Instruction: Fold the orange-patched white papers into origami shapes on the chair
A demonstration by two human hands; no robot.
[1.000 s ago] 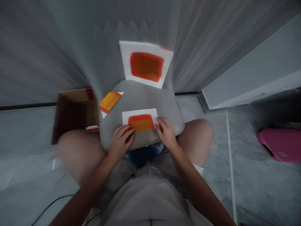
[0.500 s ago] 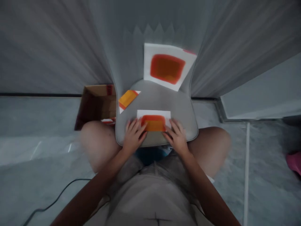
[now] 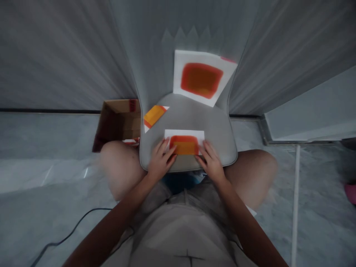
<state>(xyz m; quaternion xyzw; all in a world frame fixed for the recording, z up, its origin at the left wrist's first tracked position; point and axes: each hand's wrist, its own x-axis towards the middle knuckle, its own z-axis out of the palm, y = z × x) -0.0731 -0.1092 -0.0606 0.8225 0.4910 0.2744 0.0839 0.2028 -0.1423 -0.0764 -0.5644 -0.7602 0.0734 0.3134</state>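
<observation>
A folded white sheet of paper with a red and orange printed block lies on the front of a grey chair seat. My left hand rests at its left end, fingers spread, with the thumb on the print near the lower edge. At the right end, my right hand has its fingers apart, fingertips touching the paper's side and lower corner. Both hands are open and press on the sheet rather than wrap around it. The paper's lower corners are partly hidden by the fingers.
A smaller folded orange and white paper lies at the seat's left edge. Against the backrest leans a larger printed sheet. An open cardboard box stands on the floor at left. A dark cable runs across the floor.
The whole view has shifted slightly, so everything appears a little farther right. Both hands stay at the ends of the folded sheet, with hardly any movement against it.
</observation>
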